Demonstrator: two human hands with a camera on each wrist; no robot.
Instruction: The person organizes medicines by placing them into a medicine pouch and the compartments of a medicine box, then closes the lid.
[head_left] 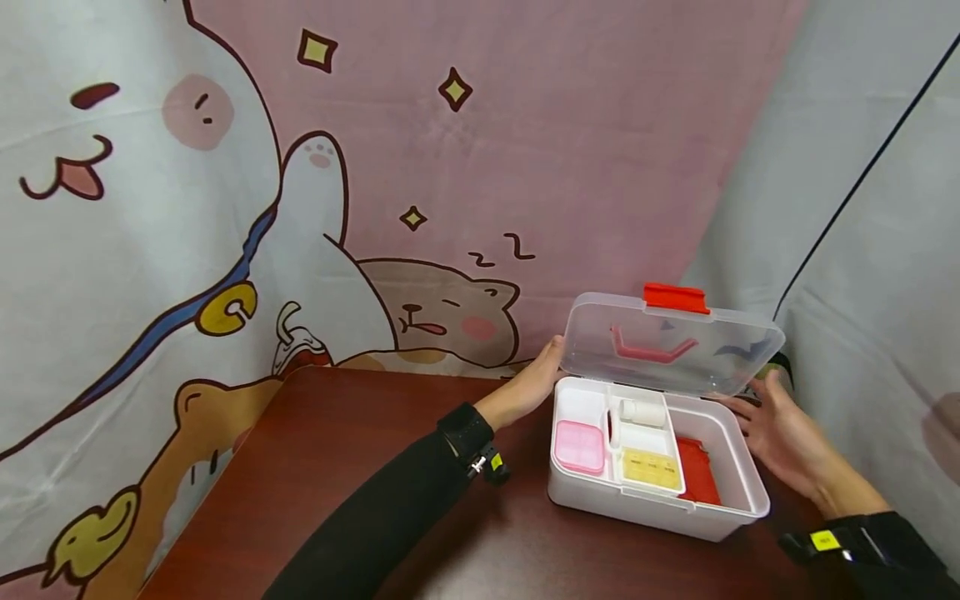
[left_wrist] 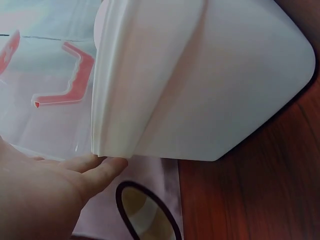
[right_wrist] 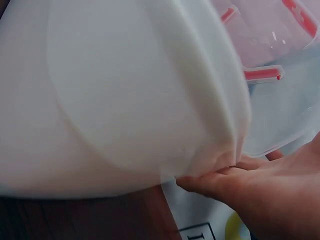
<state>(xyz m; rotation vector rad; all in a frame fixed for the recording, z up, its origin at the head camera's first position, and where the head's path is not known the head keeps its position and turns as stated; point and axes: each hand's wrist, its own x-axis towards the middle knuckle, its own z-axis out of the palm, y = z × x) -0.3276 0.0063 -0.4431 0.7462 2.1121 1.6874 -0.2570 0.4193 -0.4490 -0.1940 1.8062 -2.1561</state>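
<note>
A white plastic storage box (head_left: 637, 510) stands on the table with its clear lid (head_left: 585, 337) tipped up at the back. The lid carries a red latch (head_left: 677, 298) and a red handle (head_left: 654, 350). My left hand (head_left: 527, 385) reaches to the back left corner, its fingertips (left_wrist: 112, 167) at the rim, thumb by the lid. At the opposite back corner, my right hand (head_left: 783, 437) touches the rim with extended fingers (right_wrist: 210, 184). Inside, a white tray (head_left: 612, 475) has a pink-lidded compartment (head_left: 579, 446), a white roll (head_left: 642, 413) and a yellow packet (head_left: 649, 468). Beside it lies a red packet (head_left: 697, 471).
The reddish-brown table (head_left: 315, 467) extends left of the box. A cartoon-printed cloth (head_left: 585, 150) hangs right behind the table, and a pale cloth (head_left: 885, 292) hangs close on the right. Behind the right hand is a dark-edged round shape (head_left: 782, 367), partly hidden.
</note>
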